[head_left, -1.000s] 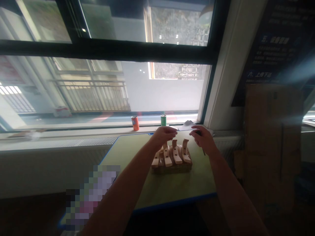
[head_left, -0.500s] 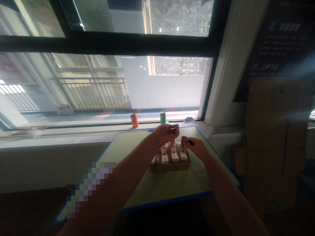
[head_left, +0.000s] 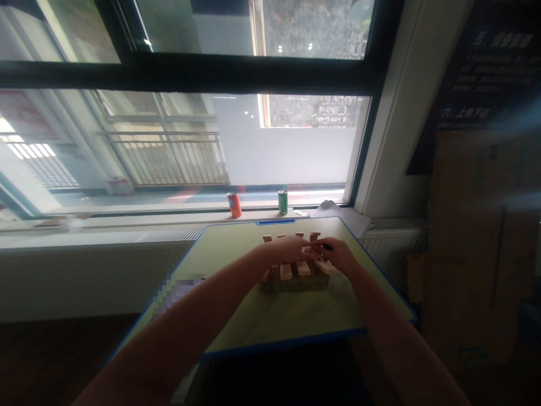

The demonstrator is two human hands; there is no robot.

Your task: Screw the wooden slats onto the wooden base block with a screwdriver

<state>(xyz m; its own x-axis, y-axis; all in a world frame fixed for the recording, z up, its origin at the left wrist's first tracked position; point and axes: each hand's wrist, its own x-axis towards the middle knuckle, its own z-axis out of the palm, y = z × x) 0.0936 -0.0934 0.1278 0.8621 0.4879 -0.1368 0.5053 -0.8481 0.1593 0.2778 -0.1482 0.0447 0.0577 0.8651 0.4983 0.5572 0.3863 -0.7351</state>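
In the middle of a yellow-green folding table [head_left: 236,332] sits a brown block-like base [head_left: 291,285] carrying several pale wooden pieces with dark spots. My left hand [head_left: 291,248] reaches across them, its fingers pinched at the rightmost wooden piece [head_left: 325,266], which sits askew. What those fingers hold, if anything, is hidden. Close beside them, my right hand [head_left: 338,252] is closed around a small dark object [head_left: 327,246], too small to name. Both sets of fingertips meet above the right end of the base. Part of the row is hidden behind my left hand.
A red can [head_left: 234,204] and a green can [head_left: 283,202] stand on the windowsill behind the table. Pale crumpled material [head_left: 340,213] lies by the table's far right corner. Large cardboard [head_left: 477,242] leans at the right.
My left hand has come down from above the row to the rightmost wooden piece, beside my right hand. That piece has turned askew. The view has shifted slightly.
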